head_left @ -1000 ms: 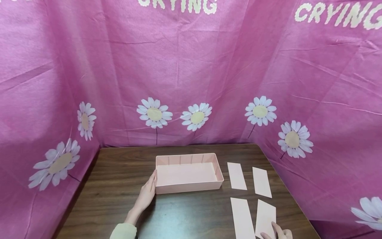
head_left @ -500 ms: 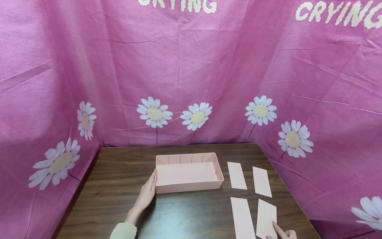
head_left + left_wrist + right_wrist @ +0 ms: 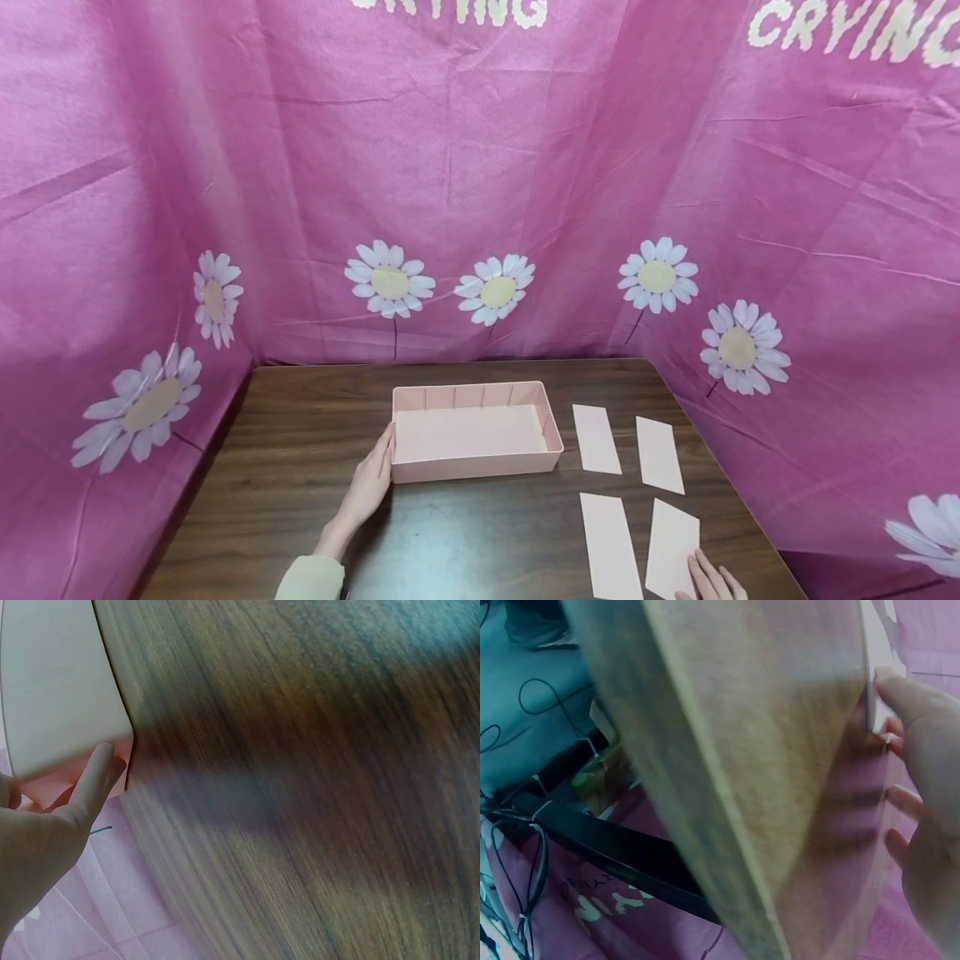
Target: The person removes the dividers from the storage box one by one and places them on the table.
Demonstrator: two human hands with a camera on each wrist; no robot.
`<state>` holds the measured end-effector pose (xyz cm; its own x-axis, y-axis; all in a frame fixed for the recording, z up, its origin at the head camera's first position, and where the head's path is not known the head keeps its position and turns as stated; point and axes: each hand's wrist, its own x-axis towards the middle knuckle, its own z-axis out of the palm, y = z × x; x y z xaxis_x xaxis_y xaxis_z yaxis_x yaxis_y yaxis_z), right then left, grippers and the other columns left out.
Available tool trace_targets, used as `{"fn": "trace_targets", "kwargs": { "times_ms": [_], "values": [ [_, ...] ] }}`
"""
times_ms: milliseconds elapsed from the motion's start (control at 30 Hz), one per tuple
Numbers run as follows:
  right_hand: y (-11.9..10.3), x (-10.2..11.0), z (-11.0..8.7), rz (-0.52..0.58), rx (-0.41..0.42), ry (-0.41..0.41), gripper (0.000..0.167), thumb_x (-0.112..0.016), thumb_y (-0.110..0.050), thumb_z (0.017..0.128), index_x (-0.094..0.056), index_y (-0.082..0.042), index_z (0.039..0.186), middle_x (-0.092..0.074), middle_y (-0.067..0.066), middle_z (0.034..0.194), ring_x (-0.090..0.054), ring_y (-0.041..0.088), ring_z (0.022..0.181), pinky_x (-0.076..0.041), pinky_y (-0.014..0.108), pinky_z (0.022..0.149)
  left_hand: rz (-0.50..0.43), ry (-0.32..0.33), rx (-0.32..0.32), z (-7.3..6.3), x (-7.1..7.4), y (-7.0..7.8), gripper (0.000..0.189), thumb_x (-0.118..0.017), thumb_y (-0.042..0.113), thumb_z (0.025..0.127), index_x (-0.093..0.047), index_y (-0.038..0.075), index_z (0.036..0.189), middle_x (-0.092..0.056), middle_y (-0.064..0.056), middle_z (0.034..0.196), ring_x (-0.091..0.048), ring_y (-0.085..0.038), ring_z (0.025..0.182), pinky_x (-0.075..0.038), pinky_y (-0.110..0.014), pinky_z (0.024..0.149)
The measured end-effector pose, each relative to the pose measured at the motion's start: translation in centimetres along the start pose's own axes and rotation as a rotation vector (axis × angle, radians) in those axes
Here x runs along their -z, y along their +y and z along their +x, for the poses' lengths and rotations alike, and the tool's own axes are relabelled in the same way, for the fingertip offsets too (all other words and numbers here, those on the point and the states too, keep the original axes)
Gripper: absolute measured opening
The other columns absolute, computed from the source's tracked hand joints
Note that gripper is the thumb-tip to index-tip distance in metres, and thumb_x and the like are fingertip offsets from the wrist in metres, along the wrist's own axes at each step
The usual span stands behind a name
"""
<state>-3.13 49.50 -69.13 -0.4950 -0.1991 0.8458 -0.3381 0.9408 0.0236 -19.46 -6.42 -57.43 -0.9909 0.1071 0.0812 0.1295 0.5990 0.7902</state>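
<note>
A long, pale pink open-topped box [image 3: 480, 469] stands toward the back of the table, with thin vertical ribs inside its walls. My left hand [image 3: 369, 483] rests against its left end; in the left wrist view an extended digit [image 3: 94, 776] lies along that end wall. At the front right, my right hand [image 3: 712, 577] touches the right edge of a flat, pale pink rectangular panel [image 3: 670, 542], fingers fairly straight. In the right wrist view the thumb [image 3: 900, 690] is at the panel's thin edge [image 3: 871, 690], with the other fingers spread below.
Three more flat pink panels lie near the box: a back-left panel [image 3: 597, 439], a back-right panel [image 3: 660, 454] and a front-left panel [image 3: 611, 546]. A brown wooden table [image 3: 300, 433] carries everything. Pink daisy-printed cloth [image 3: 570, 167] hangs around it. Cables [image 3: 536, 885] and a dark bar [image 3: 615, 855] are below the table edge.
The front-right panel has shifted slightly to the right. My right hand has gone from fingertips on its face to fingers along its right edge. The left hand and box stay put.
</note>
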Motion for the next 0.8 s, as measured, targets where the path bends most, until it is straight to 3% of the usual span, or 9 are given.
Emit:
{"fn": "trace_targets", "kwargs": {
  "times_ms": [67,100,133,200,267,400,500,633,800],
  "values": [
    [0.8,-0.6,-0.2,-0.009,0.078,0.045,0.073,-0.039,-0.066,0.098,-0.055,-0.008,0.141,-0.045,-0.005,0.153,-0.037,-0.005,0.142,-0.022,0.018,0.124,0.004,-0.003,0.000,0.0,0.0,0.0,0.049,-0.035,0.015,0.109,-0.028,0.006,0.156,-0.036,-0.022,0.158,-0.041,-0.041,0.142,-0.036,-0.058,0.116],
    [1.0,-0.7,-0.2,-0.019,0.100,0.054,0.076,-0.040,-0.067,0.097,-0.056,-0.005,0.139,-0.046,-0.003,0.151,-0.037,-0.004,0.143,-0.024,0.020,0.124,0.006,-0.005,0.001,0.0,0.0,0.0,0.049,-0.035,0.015,0.109,-0.028,0.006,0.156,-0.036,-0.022,0.158,-0.041,-0.041,0.142,-0.036,-0.058,0.116],
    [0.9,-0.6,-0.3,-0.023,0.079,0.027,0.078,-0.040,-0.070,0.096,-0.054,-0.008,0.142,-0.041,-0.008,0.154,-0.031,-0.008,0.143,-0.017,0.016,0.124,0.005,-0.005,0.000,0.0,-0.1,0.0,0.049,-0.035,0.015,0.109,-0.028,0.006,0.156,-0.036,-0.022,0.158,-0.041,-0.041,0.142,-0.036,-0.058,0.116],
    [0.9,-0.4,-0.2,-0.012,0.061,0.021,0.078,-0.042,-0.072,0.093,-0.056,-0.011,0.140,-0.043,-0.010,0.152,-0.032,-0.010,0.142,-0.018,0.015,0.124,0.002,-0.006,-0.003,0.0,-0.1,0.1,0.049,-0.035,0.015,0.109,-0.028,0.006,0.156,-0.035,-0.022,0.158,-0.040,-0.041,0.142,-0.036,-0.057,0.116],
    [0.8,0.2,0.0,0.014,0.016,-0.049,0.075,-0.039,-0.072,0.094,-0.044,-0.021,0.149,-0.030,-0.021,0.156,-0.023,-0.016,0.143,-0.011,0.010,0.123,-0.002,-0.002,-0.005,0.0,-0.2,0.1,0.049,-0.035,0.015,0.109,-0.028,0.006,0.156,-0.035,-0.021,0.158,-0.040,-0.041,0.143,-0.035,-0.057,0.116],
    [1.0,1.0,0.3,0.041,0.005,-0.132,0.066,-0.034,-0.068,0.098,-0.026,-0.034,0.154,-0.021,-0.027,0.158,-0.019,-0.018,0.144,-0.009,0.009,0.123,-0.012,0.000,-0.003,0.1,-0.3,0.0,0.049,-0.036,0.016,0.109,-0.028,0.006,0.156,-0.035,-0.021,0.158,-0.040,-0.040,0.143,-0.035,-0.057,0.117],
    [1.6,1.5,0.4,0.096,0.035,-0.198,0.065,-0.034,-0.065,0.100,-0.022,-0.033,0.156,-0.017,-0.028,0.160,-0.017,-0.017,0.145,-0.007,0.008,0.122,-0.020,-0.001,0.000,0.1,-0.3,0.0,0.049,-0.036,0.017,0.109,-0.028,0.006,0.156,-0.035,-0.021,0.158,-0.039,-0.040,0.143,-0.035,-0.057,0.117],
    [2.1,2.3,0.5,0.186,0.043,-0.297,0.069,-0.046,-0.056,0.098,-0.019,-0.033,0.157,-0.012,-0.027,0.161,-0.014,-0.018,0.145,-0.006,0.003,0.120,-0.016,-0.005,0.002,0.1,-0.3,0.0,0.049,-0.035,0.017,0.109,-0.028,0.006,0.156,-0.035,-0.022,0.158,-0.040,-0.041,0.143,-0.036,-0.058,0.116],
    [2.2,2.8,0.4,0.233,0.030,-0.353,0.075,-0.057,-0.044,0.095,-0.018,-0.032,0.157,-0.011,-0.026,0.163,-0.013,-0.017,0.146,-0.007,0.002,0.119,0.001,-0.010,0.006,0.2,-0.1,-0.1,0.049,-0.033,0.015,0.109,-0.027,0.005,0.156,-0.034,-0.022,0.158,-0.040,-0.041,0.143,-0.036,-0.058,0.116]
  ]
}}
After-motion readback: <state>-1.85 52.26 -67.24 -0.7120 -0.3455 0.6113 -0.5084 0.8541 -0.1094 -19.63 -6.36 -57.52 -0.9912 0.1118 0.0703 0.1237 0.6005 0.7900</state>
